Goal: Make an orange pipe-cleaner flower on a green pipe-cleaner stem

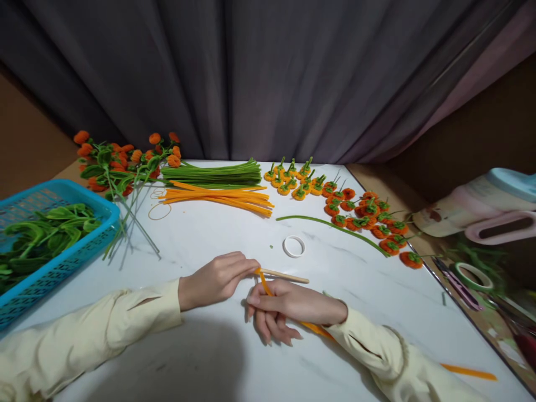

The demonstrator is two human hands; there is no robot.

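Note:
My left hand (pixel 221 279) is closed in a pinch on the end of a thin wooden stick (pixel 288 276), which points to the right. An orange pipe cleaner (pixel 264 283) loops at that end, by my left fingertips. My right hand (pixel 276 306) pinches the same pipe cleaner between thumb and forefinger, its other fingers loosely curled. The strip runs under my right wrist and sleeve and comes out at the lower right. Just beyond the hands lies a white ring (pixel 293 246), perhaps a tape roll. Part of the stick is hidden by my left fingers.
Behind lie green pipe cleaners (pixel 218 174) and orange pipe cleaners (pixel 218 197). Yellow flower heads (pixel 288 180) and orange flower heads (pixel 368 212) spread rightward. A blue basket (pixel 62 268) of green leaves stands left, near finished orange flowers (pixel 121 159). A tumbler (pixel 477 204) and pliers (pixel 458 283) are right.

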